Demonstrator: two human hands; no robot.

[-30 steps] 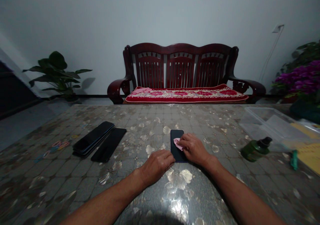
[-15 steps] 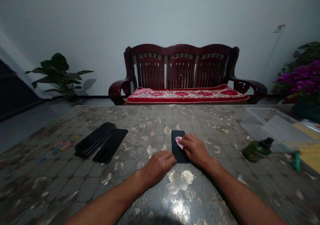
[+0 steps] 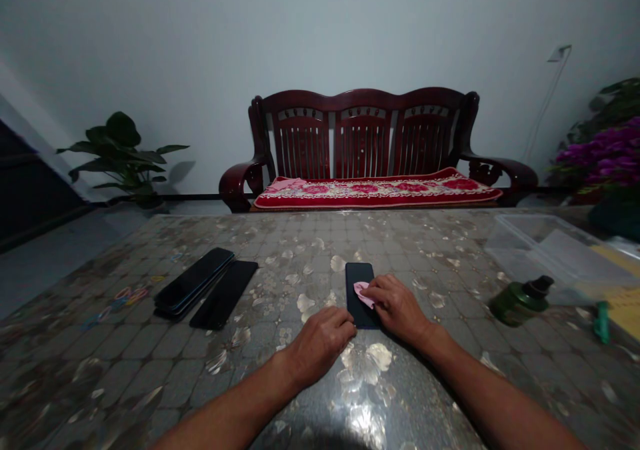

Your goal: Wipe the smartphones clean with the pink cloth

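Note:
A dark smartphone (image 3: 359,275) lies flat on the patterned table in front of me, its long side pointing away. My right hand (image 3: 400,307) pinches a small pink cloth (image 3: 363,293) and presses it onto the middle of the screen. At the phone's lower left corner, the curled fingers of my left hand (image 3: 325,337) hold its edge; the fingertips are partly hidden. To the left are a stack of phones (image 3: 195,280) and, beside it, a single black phone (image 3: 225,293) lying face up.
Coloured rubber bands (image 3: 125,297) lie at the left. On the right stand a green pump bottle (image 3: 517,302) and a clear plastic box (image 3: 525,237), with a green object (image 3: 601,322) and yellow sheets (image 3: 623,309) nearby. A wooden bench (image 3: 363,137) is beyond the table.
My right hand has slid the pink cloth a little down the screen toward me. The left hand stays at the phone's corner. The whole view has shifted slightly.

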